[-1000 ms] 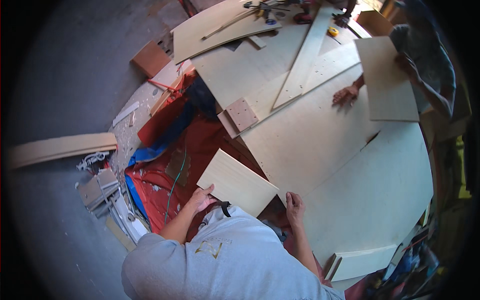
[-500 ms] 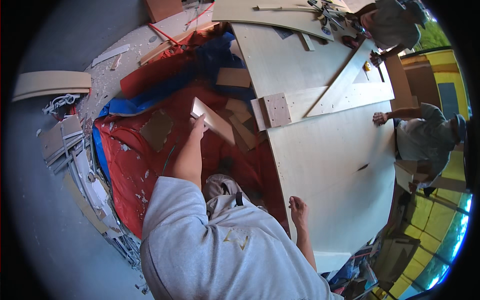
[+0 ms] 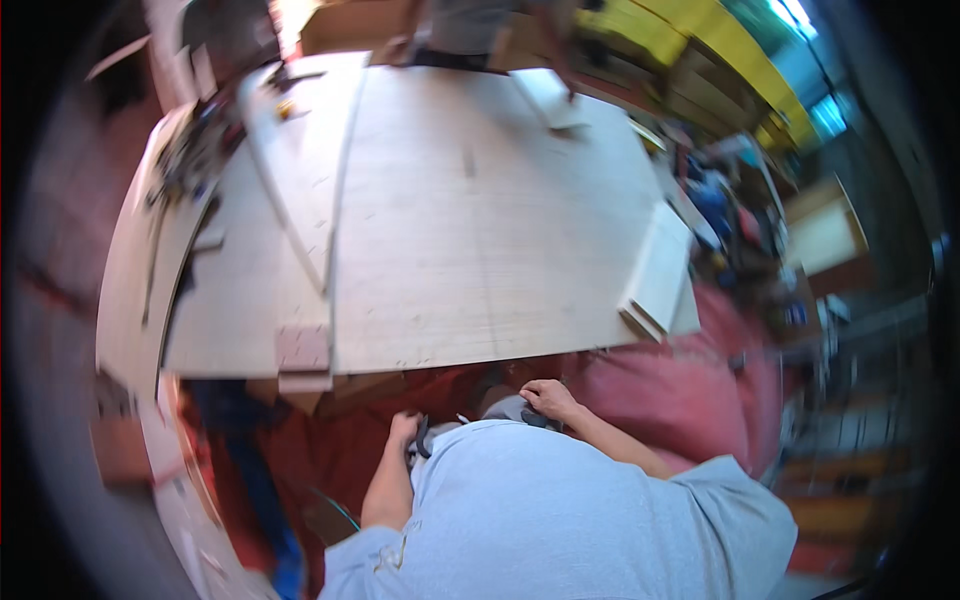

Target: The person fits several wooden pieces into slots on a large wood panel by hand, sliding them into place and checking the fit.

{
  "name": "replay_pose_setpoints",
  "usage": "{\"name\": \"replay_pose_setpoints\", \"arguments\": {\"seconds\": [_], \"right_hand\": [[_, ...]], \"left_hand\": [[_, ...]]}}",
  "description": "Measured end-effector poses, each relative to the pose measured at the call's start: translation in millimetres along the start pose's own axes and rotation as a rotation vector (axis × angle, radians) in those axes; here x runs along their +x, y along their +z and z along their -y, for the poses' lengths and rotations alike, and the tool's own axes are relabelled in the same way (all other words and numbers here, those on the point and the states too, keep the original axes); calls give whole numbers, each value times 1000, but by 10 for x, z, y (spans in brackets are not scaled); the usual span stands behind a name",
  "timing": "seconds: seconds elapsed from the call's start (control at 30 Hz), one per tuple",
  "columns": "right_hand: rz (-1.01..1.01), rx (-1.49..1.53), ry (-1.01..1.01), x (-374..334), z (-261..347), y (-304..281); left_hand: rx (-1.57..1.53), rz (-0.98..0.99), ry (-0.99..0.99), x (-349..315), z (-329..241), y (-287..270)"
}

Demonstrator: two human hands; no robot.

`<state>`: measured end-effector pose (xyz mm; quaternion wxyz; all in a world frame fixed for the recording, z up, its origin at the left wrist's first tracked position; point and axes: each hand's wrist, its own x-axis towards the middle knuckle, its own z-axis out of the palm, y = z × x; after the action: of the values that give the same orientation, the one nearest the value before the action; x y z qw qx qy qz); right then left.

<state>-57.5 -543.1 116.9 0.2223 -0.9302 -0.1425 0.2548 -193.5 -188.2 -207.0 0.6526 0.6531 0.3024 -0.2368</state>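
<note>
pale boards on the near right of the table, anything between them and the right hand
No loose object shows between the right hand and the pale boards, only the near edge of the tabletop, with red material below it.

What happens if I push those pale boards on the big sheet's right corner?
The pale boards would probably slide, not roll, being flat. They look stiff, their edges unbent. They might drop off, lying near the edge of the big sheet.
</note>
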Motion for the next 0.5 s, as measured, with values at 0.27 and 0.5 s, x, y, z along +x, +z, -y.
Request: {"name": "replay_pose_setpoints", "arguments": {"seconds": [0.27,0.5], "right_hand": [[-540,675,574,-1028,-1353,351],[-854,1207,860,-1129,-2611,169]], "left_hand": [[481,257,-155,-847,-672,-175],[229,46,-322,-1073,-1232,-23]]}}
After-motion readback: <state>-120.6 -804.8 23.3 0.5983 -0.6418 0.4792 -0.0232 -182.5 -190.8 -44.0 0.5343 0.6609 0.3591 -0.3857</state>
